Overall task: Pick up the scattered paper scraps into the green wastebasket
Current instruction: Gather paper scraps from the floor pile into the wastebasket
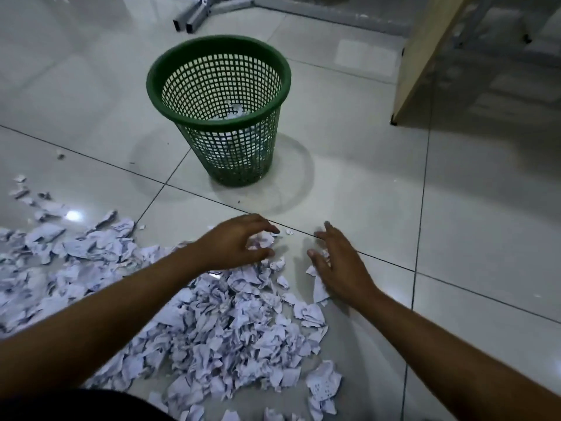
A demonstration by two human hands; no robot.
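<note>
Many paper scraps could slip from the left hand, curled on a few, and the right hand, fingers spread, before reaching the green wastebasket.

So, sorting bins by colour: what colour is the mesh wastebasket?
Green wastebasket, clearest in the head view.

wastebasket behind scraps, hands between

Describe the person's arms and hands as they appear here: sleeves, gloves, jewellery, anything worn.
Both forearms are bare from the frame edge to the wrists; no sleeve shows. The left hand and right hand wear no gloves, and no rings, watch or bracelet can be seen. The fingernails look short, though the picture is dim. A dark piece of clothing shows at the bottom left edge.
</note>
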